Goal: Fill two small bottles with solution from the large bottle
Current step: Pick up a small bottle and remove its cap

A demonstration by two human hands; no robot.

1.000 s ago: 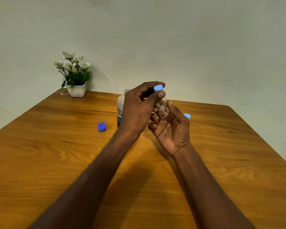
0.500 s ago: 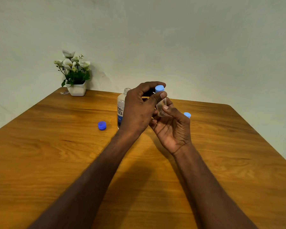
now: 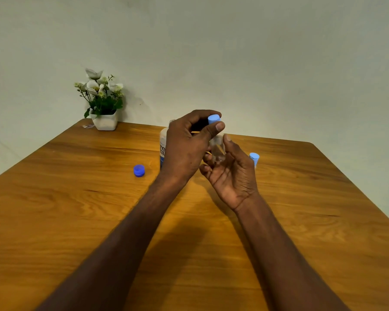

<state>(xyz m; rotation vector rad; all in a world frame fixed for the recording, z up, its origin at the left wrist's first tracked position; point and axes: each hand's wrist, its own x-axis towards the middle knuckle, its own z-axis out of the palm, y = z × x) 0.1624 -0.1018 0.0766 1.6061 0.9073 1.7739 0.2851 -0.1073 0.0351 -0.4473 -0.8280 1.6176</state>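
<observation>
Head view: left hand [image 3: 184, 149] pinches light-blue cap [image 3: 213, 119] directly atop upright small bottle [image 3: 217, 149], right hand [image 3: 231, 173] gripping its body

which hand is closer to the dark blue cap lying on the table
Left. The left hand is raised just right of the dark blue cap, pinching the small bottle's light blue cap. The right hand is farther right, holding the small bottle.

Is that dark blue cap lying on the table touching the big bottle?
Apart. The head view shows the dark blue cap lying alone, with bare table between it and the big bottle.
</observation>
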